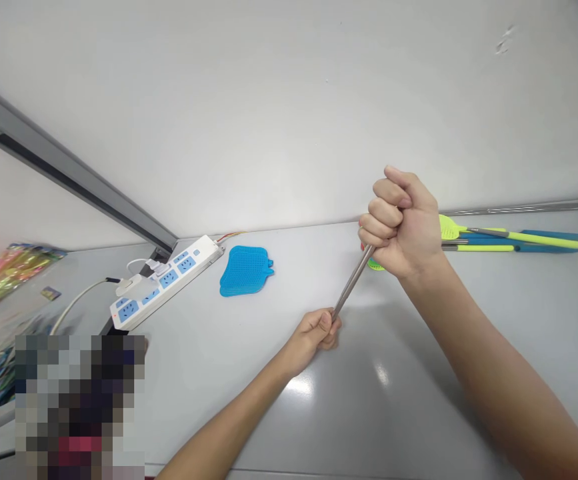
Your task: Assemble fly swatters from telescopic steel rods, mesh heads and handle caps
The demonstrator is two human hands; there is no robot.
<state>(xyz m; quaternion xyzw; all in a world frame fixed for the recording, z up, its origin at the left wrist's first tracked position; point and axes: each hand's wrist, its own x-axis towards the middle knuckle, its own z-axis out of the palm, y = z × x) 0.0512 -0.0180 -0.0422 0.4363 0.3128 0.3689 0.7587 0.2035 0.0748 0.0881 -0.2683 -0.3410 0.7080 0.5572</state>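
My left hand (321,331) is closed around the lower end of some thin metal rods (353,283), slanted up to the right above the table. Higher up, my right hand (403,223) is wrapped in a fist around the upper part of the same rods. Whether they are two or more I cannot make out. Behind the right fist shows a bit of a green perforated piece (376,265). To the left lie blue perforated fly swatter heads (245,270), stacked flat. Right of my right hand, yellow-green and blue fly swatters (539,240) lie near the wall.
A white power strip (169,280) with plugs and cables sits at the left. Thin metal rods (533,208) lie along the wall at the right. A grey metal frame (79,163) and bagged colourful goods (11,273) are at far left. A pixelated patch covers the lower left.
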